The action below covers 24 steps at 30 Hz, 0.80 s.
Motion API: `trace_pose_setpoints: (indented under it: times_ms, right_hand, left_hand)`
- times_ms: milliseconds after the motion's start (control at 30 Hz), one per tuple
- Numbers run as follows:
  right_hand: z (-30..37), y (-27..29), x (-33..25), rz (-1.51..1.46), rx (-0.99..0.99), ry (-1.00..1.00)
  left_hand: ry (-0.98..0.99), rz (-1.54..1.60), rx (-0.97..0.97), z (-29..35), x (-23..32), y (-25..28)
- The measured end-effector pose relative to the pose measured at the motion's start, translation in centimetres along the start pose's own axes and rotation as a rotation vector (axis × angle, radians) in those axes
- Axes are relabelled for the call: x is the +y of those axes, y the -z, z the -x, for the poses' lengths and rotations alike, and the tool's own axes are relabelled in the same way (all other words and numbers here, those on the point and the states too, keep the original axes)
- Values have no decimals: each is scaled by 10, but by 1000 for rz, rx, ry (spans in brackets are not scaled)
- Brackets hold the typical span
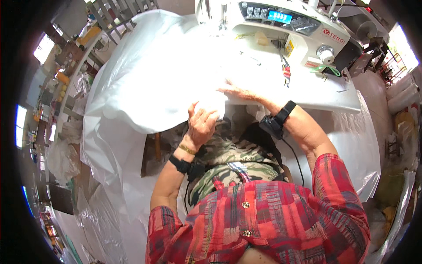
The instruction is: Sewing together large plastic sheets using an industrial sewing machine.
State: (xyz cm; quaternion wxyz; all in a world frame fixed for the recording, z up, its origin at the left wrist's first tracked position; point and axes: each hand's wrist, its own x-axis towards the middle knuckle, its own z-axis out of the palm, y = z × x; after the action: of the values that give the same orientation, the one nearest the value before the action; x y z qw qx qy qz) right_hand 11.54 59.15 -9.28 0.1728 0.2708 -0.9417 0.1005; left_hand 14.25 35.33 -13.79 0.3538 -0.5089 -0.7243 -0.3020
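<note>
A large white sheet (145, 66), glossy like plastic, spreads over the sewing table and hangs down on the left. My left hand (203, 123) is closed on the near edge of this white sheet, its fingers curled over a fold. Just to the right and a little farther off, my right hand (241, 92) lies with fingers stretched out flat at the sheet's right side. Glare washes out its fingertips and the sheet's edge there. Beyond both hands stands a white sewing machine (299, 26) with a lit blue display; its needle area is at the top.
Red-handled snips (286, 75) lie on the white tabletop (321, 94) to the right. A green cord loop (332, 69) hangs by the machine's dial. Crumpled clear plastic (63, 160) and a cluttered bench are at the left. White rolls (404, 97) lean at the far right.
</note>
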Motion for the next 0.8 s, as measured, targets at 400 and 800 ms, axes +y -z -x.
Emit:
trace_pose_setpoints:
  times_ms: [400,800]
  right_hand:
    - [-36,1,1,-68,67,-71]
    - [-49,3,8,-159,-63,-215]
  left_hand:
    - [37,-4,-110,-22,-22,15]
    - [51,-105,-202,-81,-77,-2]
